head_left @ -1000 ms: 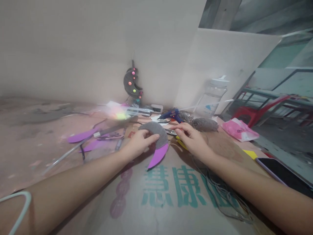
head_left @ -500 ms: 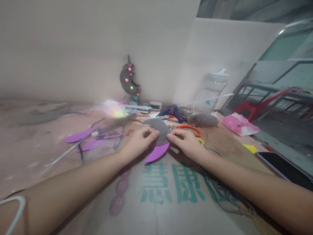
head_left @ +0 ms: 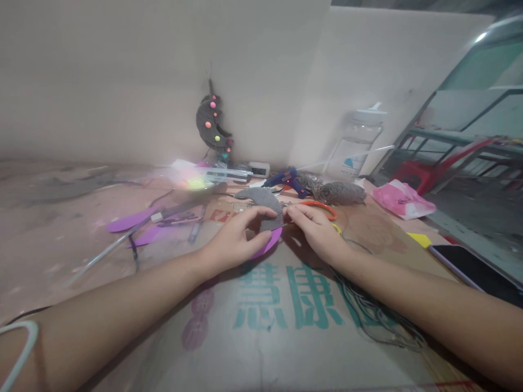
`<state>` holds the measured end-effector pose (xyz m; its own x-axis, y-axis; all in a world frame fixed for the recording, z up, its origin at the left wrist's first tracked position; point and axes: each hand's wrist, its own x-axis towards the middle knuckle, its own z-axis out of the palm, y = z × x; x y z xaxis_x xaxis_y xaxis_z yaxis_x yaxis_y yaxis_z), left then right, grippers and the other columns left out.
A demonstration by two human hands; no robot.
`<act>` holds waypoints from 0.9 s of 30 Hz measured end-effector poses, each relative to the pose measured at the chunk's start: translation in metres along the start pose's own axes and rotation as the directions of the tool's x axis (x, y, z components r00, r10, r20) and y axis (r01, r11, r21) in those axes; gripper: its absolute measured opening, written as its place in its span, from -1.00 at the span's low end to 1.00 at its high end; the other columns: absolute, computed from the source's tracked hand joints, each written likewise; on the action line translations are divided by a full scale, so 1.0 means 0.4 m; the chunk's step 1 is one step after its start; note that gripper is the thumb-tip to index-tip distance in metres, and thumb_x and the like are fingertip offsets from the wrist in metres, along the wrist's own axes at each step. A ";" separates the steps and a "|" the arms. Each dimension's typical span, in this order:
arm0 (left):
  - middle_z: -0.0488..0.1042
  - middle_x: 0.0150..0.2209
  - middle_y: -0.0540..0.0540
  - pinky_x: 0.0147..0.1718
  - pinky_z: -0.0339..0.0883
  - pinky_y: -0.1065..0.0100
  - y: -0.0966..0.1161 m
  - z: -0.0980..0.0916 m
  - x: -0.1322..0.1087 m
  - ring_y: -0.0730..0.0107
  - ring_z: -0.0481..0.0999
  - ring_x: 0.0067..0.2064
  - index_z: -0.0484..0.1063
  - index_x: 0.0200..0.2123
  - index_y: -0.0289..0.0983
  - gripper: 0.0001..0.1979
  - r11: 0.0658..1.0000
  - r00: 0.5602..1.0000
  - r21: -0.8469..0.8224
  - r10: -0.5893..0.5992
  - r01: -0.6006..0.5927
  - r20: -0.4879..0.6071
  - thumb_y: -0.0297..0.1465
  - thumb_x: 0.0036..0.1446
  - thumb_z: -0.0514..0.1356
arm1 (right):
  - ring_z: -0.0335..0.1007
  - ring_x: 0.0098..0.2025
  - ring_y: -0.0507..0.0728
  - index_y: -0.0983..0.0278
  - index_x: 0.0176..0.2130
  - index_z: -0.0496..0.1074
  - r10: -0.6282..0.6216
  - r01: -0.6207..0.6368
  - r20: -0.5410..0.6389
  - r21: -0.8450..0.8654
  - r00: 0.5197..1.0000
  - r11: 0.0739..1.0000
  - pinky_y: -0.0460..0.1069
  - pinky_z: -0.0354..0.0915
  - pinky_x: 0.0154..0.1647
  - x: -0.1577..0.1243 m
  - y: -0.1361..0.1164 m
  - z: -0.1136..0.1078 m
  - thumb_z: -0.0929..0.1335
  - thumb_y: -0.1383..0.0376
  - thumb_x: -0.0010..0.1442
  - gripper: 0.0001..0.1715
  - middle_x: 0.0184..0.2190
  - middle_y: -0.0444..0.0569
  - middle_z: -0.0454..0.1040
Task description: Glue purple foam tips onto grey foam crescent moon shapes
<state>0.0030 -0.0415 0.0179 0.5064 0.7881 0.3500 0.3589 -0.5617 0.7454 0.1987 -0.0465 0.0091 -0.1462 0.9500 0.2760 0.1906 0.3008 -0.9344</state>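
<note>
A purple crescent [head_left: 269,245] is partly wrapped in grey yarn [head_left: 263,200], with its lower part bare. My left hand [head_left: 241,231] grips it from the left, thumb below and fingers over the wrapped part. At its right edge my right hand [head_left: 307,222] is pinched closed; whatever lies between the fingertips is too small to make out. Loose grey yarn [head_left: 368,310] trails under and beside my right forearm. Behind the hands lies a ball of grey yarn [head_left: 341,193].
A blue glue gun [head_left: 288,178], orange-handled scissors [head_left: 318,207] and a clear bottle [head_left: 355,144] stand or lie behind. Purple cutouts [head_left: 131,219] are left. A decorated grey crescent [head_left: 209,124] is at the wall; a phone [head_left: 476,267] lies right.
My left hand has shifted its hold, its fingers reaching further over the wrapped part. My right hand has moved up slightly along the crescent's right edge. The view has tilted a little.
</note>
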 end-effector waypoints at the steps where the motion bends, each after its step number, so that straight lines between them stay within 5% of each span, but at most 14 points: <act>1: 0.47 -0.12 -0.07 -0.20 0.33 0.34 0.000 0.000 0.001 0.37 0.45 -0.22 0.37 -0.02 -0.26 -0.67 1.000 1.000 0.003 -0.010 0.010 -0.009 -0.35 0.12 0.16 | 0.35 -0.32 0.06 0.27 -0.27 0.42 -0.011 0.013 -0.032 0.054 0.999 0.998 -0.06 0.26 -0.32 0.002 -0.001 -0.001 0.28 0.14 0.24 -0.74 -0.39 -0.11 0.41; 6: 0.47 -0.10 -0.10 -0.18 0.35 0.30 -0.009 0.000 0.006 0.33 0.46 -0.19 0.35 0.00 -0.26 -0.62 0.999 0.999 -0.022 -0.036 0.036 -0.024 -0.27 0.11 0.18 | 0.37 -0.33 0.04 0.26 -0.20 0.37 -0.034 0.045 -0.133 0.078 0.990 0.996 -0.04 0.29 -0.25 0.014 -0.010 -0.017 0.23 0.21 0.27 -0.80 -0.40 -0.09 0.45; 18: 0.45 0.00 -0.12 -0.10 0.36 0.25 -0.008 0.001 0.009 0.28 0.49 -0.12 0.34 0.01 -0.23 -0.60 0.994 0.996 -0.074 -0.083 0.081 -0.018 -0.24 0.10 0.19 | 0.32 -0.50 0.02 0.26 -0.40 0.31 0.009 -0.008 -0.098 0.017 0.995 1.000 -0.06 0.28 -0.44 0.008 -0.023 -0.019 0.34 0.13 0.18 -0.75 -0.56 -0.15 0.42; 27: 0.45 0.00 -0.13 -0.11 0.36 0.25 -0.019 0.003 0.008 0.28 0.48 -0.12 0.33 0.02 -0.22 -0.59 0.995 0.998 -0.075 -0.060 0.058 -0.015 -0.22 0.12 0.18 | 0.24 -0.51 -0.03 0.25 -0.30 0.32 -0.017 0.018 -0.022 0.047 1.000 0.999 -0.12 0.19 -0.50 0.007 -0.011 -0.014 0.32 0.18 0.18 -0.82 -0.53 -0.20 0.34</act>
<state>0.0030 -0.0351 0.0128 0.4724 0.8238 0.3134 0.3276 -0.4942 0.8052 0.2029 -0.0446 0.0154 -0.1278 0.9463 0.2969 0.1418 0.3137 -0.9389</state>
